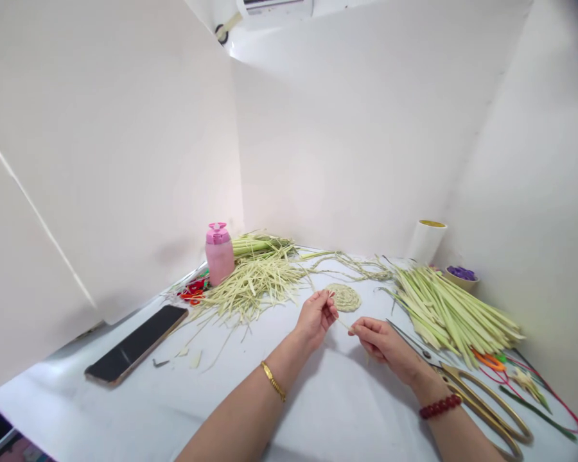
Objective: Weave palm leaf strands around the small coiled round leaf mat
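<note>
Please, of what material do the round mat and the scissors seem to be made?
Round mat: probably plant fibre, matte and rough; its pale coils look braided.
Scissors: likely metal, smooth; a partly gold-coloured sheen suggests this, though it may be coating.

Craft workspace: plant strips (450, 308), scissors (467, 375), partitions (356, 147)

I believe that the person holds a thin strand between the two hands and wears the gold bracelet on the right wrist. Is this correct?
One detail is wrong: the head view shows the gold bracelet on the wrist of the left hand, not the right. The rest is correct: the thin strand is held between that hand and the right hand.
</note>
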